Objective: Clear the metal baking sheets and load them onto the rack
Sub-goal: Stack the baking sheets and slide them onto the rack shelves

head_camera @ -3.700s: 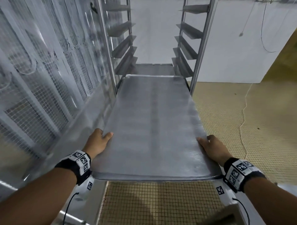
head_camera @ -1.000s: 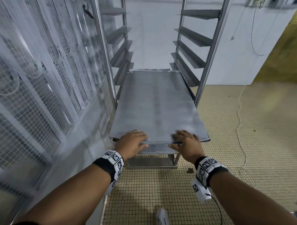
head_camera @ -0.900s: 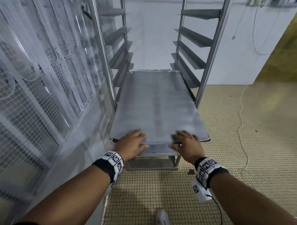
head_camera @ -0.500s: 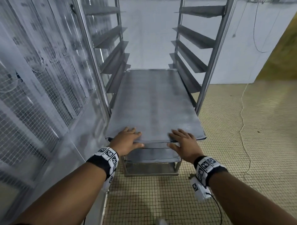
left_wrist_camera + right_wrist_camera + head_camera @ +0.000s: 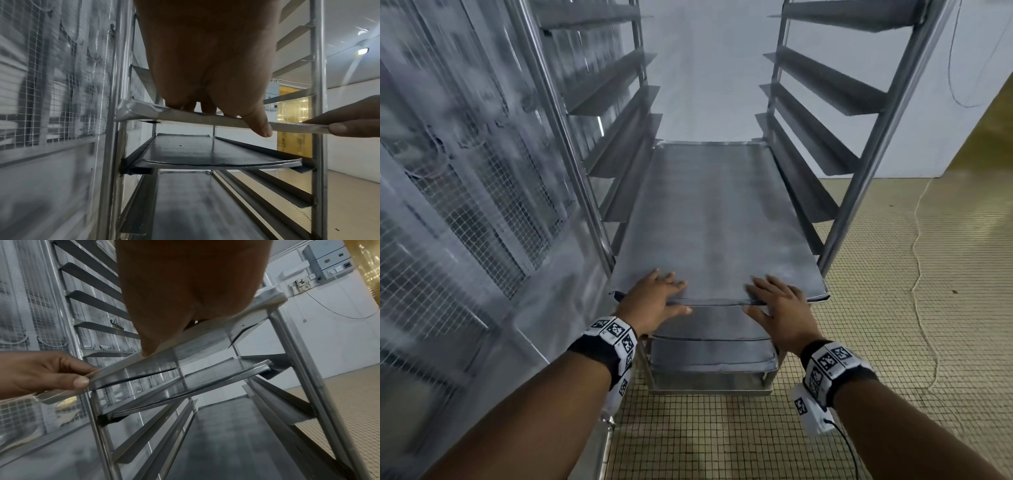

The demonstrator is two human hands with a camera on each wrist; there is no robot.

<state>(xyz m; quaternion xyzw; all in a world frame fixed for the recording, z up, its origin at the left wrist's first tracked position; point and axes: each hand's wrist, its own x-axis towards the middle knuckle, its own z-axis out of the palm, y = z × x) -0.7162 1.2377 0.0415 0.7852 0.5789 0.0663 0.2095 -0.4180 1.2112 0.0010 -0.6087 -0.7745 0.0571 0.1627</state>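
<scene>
Steel baking sheet [image 5: 717, 222] sits in the rack [image 5: 866, 164] at frame centre. Left hand [image 5: 654, 301] and right hand [image 5: 779, 308] lie flat, fingers straight on its near edge, thumbs under the rim; bare rails stand above.

Steel rack [image 5: 866, 164], baking sheets [image 5: 709, 219] on its rails

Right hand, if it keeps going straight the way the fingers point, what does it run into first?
The right hand lies on the near edge of the top baking sheet, fingers pointing into the rack. Nothing stands on the sheet ahead; its raised far lip comes first, probably.
</scene>
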